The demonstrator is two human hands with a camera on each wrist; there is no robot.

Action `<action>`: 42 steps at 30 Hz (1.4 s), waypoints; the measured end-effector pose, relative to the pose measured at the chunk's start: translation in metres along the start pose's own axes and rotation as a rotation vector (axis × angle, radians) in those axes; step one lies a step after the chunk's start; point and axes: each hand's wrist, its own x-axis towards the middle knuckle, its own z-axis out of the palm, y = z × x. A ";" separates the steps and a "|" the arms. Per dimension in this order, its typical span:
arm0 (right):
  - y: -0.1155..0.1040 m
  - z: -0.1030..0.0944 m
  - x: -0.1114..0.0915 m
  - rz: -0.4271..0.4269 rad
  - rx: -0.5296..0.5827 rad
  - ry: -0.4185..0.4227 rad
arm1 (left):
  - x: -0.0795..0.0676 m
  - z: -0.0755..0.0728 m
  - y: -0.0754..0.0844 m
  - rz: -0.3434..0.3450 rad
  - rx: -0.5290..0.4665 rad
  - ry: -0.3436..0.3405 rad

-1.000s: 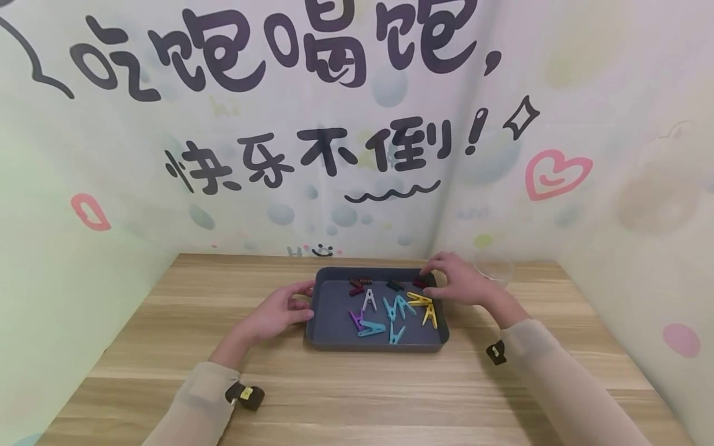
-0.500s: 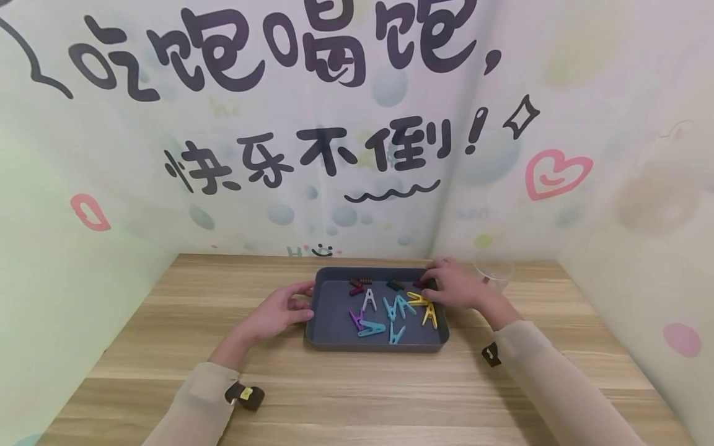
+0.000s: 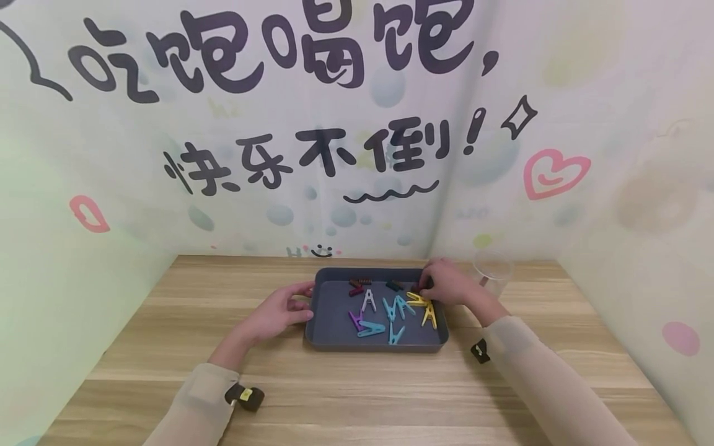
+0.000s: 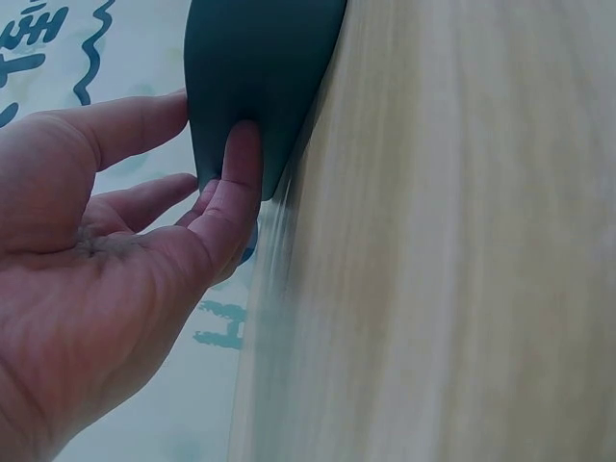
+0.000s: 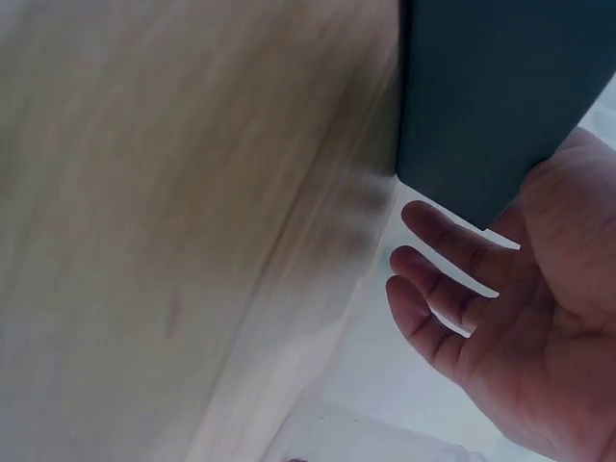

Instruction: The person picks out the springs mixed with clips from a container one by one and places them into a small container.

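Observation:
A shallow dark grey tray stands on the wooden table, with several clothespins inside. My left hand touches the tray's left end; its fingers rest lightly against the outer wall. Over the back right corner, my right hand reaches in with thumb and index finger closed about a small dark red clip. Those two fingertips are hidden in the right wrist view, where the other fingers hang loosely outside the wall. Two yellow clothespins lie just below the right fingertips.
Light blue clothespins, a purple clothespin and a pale one lie spread in the tray. Small dark clips sit along its back wall. A clear cup stands behind the right hand, near the printed wall curtain.
My right hand has moved slightly left and further into the tray's corner, its thumb and index finger drawing together at the dark red clip. The left hand and tray stay put.

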 end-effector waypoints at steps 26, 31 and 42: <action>-0.006 -0.020 -0.010 -0.093 0.215 0.134 | 0.001 -0.001 -0.002 0.011 -0.021 -0.011; -0.009 -0.024 -0.016 -0.096 0.231 0.140 | 0.000 0.000 -0.003 0.021 -0.029 -0.014; -0.002 -0.034 -0.026 -0.167 0.280 0.202 | -0.001 -0.001 0.000 0.031 -0.031 -0.011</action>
